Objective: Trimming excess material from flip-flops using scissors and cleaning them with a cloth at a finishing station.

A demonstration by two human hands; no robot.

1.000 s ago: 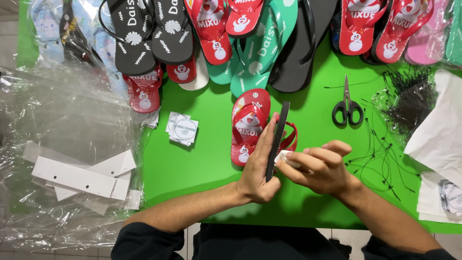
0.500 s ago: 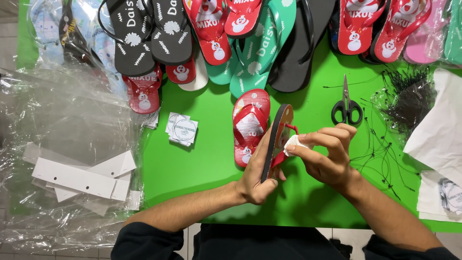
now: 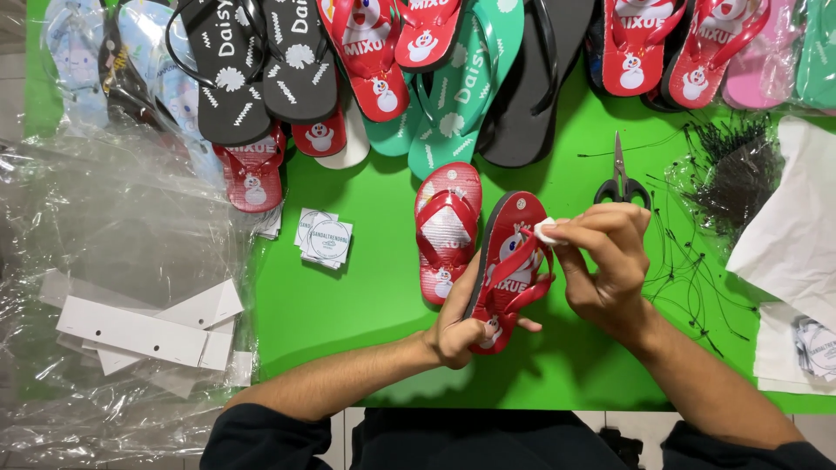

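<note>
Left hand [image 3: 457, 326] clamping heel of red flip-flop [image 3: 509, 261], tilting it above green table [image 3: 366, 287]. Right hand [image 3: 605, 261] pinching small white tag [image 3: 545, 230] at strap. Best keeping sandal steady w/ firm grip, working tag slowly. Matching flip-flop [image 3: 446, 231] lying just beside.

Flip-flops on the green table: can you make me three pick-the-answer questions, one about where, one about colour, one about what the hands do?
1. Where are the scissors?
A. on the green table, past the right hand
B. on the plastic sheet
C. in a hand

2. What colour is the held flip-flop?
A. black
B. red
C. teal

3. What does the left hand do?
A. rests flat
B. holds the flip-flop
C. cuts

A: they lie on the green. B: its sole and straps are red. B: its fingers wrap the heel end.
</note>
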